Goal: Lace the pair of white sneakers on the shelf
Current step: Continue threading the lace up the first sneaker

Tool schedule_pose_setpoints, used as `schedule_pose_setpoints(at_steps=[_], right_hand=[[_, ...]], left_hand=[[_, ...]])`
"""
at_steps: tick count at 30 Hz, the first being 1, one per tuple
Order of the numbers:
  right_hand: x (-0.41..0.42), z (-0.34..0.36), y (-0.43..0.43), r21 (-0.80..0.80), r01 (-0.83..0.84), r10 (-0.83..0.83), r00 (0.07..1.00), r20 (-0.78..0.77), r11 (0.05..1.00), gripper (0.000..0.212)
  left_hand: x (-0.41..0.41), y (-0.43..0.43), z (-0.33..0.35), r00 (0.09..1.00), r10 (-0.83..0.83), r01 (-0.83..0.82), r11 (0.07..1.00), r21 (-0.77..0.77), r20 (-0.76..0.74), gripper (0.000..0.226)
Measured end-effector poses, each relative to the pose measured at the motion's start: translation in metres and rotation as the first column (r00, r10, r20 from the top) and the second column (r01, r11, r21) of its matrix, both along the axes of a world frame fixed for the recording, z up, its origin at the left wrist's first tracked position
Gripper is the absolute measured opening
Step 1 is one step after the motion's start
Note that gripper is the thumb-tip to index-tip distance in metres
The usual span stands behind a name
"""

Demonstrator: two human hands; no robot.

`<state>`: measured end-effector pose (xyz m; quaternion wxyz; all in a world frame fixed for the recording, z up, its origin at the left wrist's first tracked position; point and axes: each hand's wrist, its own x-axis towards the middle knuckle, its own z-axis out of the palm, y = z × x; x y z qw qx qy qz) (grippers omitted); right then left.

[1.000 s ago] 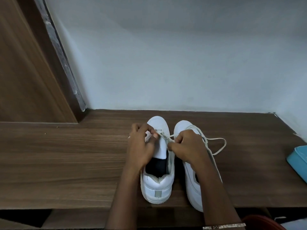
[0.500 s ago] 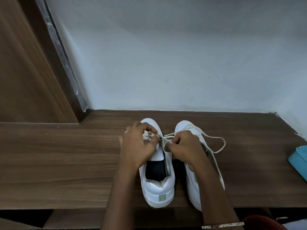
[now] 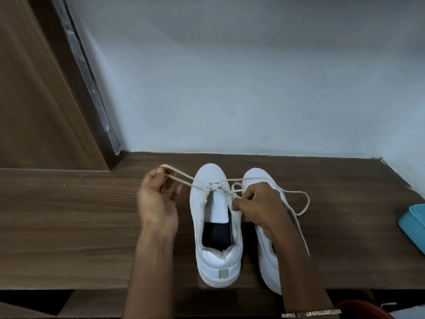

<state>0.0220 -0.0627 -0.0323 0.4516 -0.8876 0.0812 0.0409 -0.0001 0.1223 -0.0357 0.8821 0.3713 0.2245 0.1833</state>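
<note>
- Wooden shelf against a pale wall, and the white pair sits at its front edge, near the middle, heels toward us.
- Left hand pinches a loop of lace, drawn taut out to the left of the left sneaker.
- Right hand pinches the lace at that shoe's front right eyelet; slack trails over the right sneaker.
- Soft, light, floppy lace, I'd say: best gripped near its tip. Shoe looks light enough to slide, so brace it.
</note>
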Motion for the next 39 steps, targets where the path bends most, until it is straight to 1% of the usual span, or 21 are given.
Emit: schedule_pose_setpoints(at_steps=[2, 3, 5, 7, 9, 11, 13, 15, 18, 20, 21, 23, 25, 26, 28, 30, 31, 32, 34, 36, 39], right_hand=[[0.000, 0.000, 0.001, -0.004, 0.002, -0.002, 1.000, 0.003, 1.000, 0.019], [0.000, 0.000, 0.001, -0.004, 0.001, -0.001, 1.000, 0.006, 1.000, 0.018], [0.000, -0.001, 0.001, -0.001, -0.003, 0.003, 1.000, 0.006, 1.000, 0.019], [0.000, 0.000, 0.002, 0.009, 0.000, 0.000, 1.000, 0.003, 1.000, 0.019], [0.000, 0.001, 0.002, 0.005, -0.001, 0.001, 1.000, 0.004, 1.000, 0.018], [0.000, 0.001, 0.003, 0.001, -0.005, 0.005, 1.000, 0.008, 1.000, 0.018], [-0.001, 0.002, 0.002, 0.005, -0.006, 0.006, 1.000, 0.007, 1.000, 0.024], [-0.002, 0.003, 0.001, 0.008, -0.008, 0.008, 1.000, -0.001, 1.000, 0.025], [-0.002, 0.003, 0.001, 0.012, -0.009, 0.009, 1.000, -0.008, 1.000, 0.019], [-0.002, 0.003, 0.001, 0.014, -0.003, 0.003, 1.000, -0.007, 1.000, 0.020], [-0.002, 0.003, 0.000, 0.018, -0.003, 0.003, 1.000, -0.008, 1.000, 0.021], [-0.002, 0.003, 0.000, 0.031, -0.006, 0.006, 1.000, -0.015, 1.000, 0.022], [-0.002, 0.003, -0.001, 0.036, 0.000, 0.001, 1.000, -0.027, 0.999, 0.021], [-0.002, 0.003, -0.001, 0.037, 0.000, 0.001, 0.999, -0.033, 0.999, 0.023], [-0.001, 0.002, -0.001, 0.044, -0.004, 0.006, 0.999, -0.039, 0.999, 0.025], [-0.001, 0.001, 0.000, 0.048, -0.010, 0.012, 0.999, -0.043, 0.999, 0.025], [-0.001, 0.001, 0.000, 0.049, -0.010, 0.012, 0.999, -0.042, 0.999, 0.024], [-0.001, 0.001, 0.000, 0.048, -0.008, 0.010, 0.999, -0.040, 0.999, 0.024], [0.000, 0.001, 0.001, 0.042, -0.006, 0.007, 0.999, -0.035, 0.999, 0.022], [0.000, 0.001, 0.001, 0.036, -0.006, 0.008, 0.999, -0.032, 0.999, 0.020], [0.000, 0.001, 0.001, 0.018, -0.012, 0.013, 0.999, -0.030, 1.000, 0.020]], left_hand=[[0.001, 0.010, -0.010, 0.991, 0.082, -0.094, 0.988, -0.124, -0.102, 0.012], [0.001, 0.011, -0.014, 0.974, 0.156, -0.167, 0.984, -0.061, -0.162, 0.011], [0.000, 0.009, -0.016, 0.920, 0.364, -0.308, 0.901, 0.304, -0.147, 0.011], [-0.002, 0.004, -0.011, 0.907, 0.412, -0.349, 0.623, 0.700, 0.087, 0.009], [0.000, -0.004, -0.005, 0.954, 0.236, -0.260, 0.334, 0.906, 0.187, 0.015], [0.002, -0.016, -0.002, 0.997, 0.063, -0.053, 0.066, 0.996, 0.049, 0.014], [0.004, -0.031, -0.006, 0.991, 0.034, 0.134, -0.186, 0.973, -0.130, 0.011], [0.004, -0.039, -0.015, 0.974, 0.043, 0.224, -0.283, 0.933, -0.221, 0.015], [0.005, -0.038, -0.019, 0.976, 0.069, 0.219, -0.265, 0.939, -0.208, 0.014], [0.007, -0.037, -0.019, 0.982, 0.072, 0.184, -0.142, 0.973, -0.175, 0.008], [0.007, -0.036, -0.018, 0.987, 0.067, 0.149, -0.023, 0.989, -0.148, 0.008], [0.009, -0.029, -0.019, 0.995, 0.094, -0.003, 0.362, 0.932, -0.033, 0.013], [0.008, -0.018, -0.012, 0.974, 0.228, -0.173, 0.738, 0.652, 0.001, 0.014], [0.007, -0.012, -0.009, 0.956, 0.293, -0.241, 0.841, 0.485, -0.032, 0.016], [0.006, -0.001, -0.010, 0.922, 0.373, -0.332, 0.901, 0.280, -0.107, 0.018], [0.003, 0.004, -0.015, 0.894, 0.415, -0.347, 0.879, 0.325, -0.167, 0.012], [0.002, 0.005, -0.018, 0.878, 0.446, -0.326, 0.825, 0.461, -0.177, 0.007], [0.001, 0.003, -0.020, 0.859, 0.484, -0.276, 0.712, 0.645, -0.166, 0.008], [0.000, 0.000, -0.019, 0.866, 0.494, -0.142, 0.389, 0.910, -0.076, 0.021], [0.000, -0.008, -0.010, 0.939, 0.342, -0.034, 0.189, 0.981, -0.034, 0.017], [0.002, -0.025, -0.010, 0.980, 0.091, 0.183, -0.082, 0.980, -0.175, 0.012]])
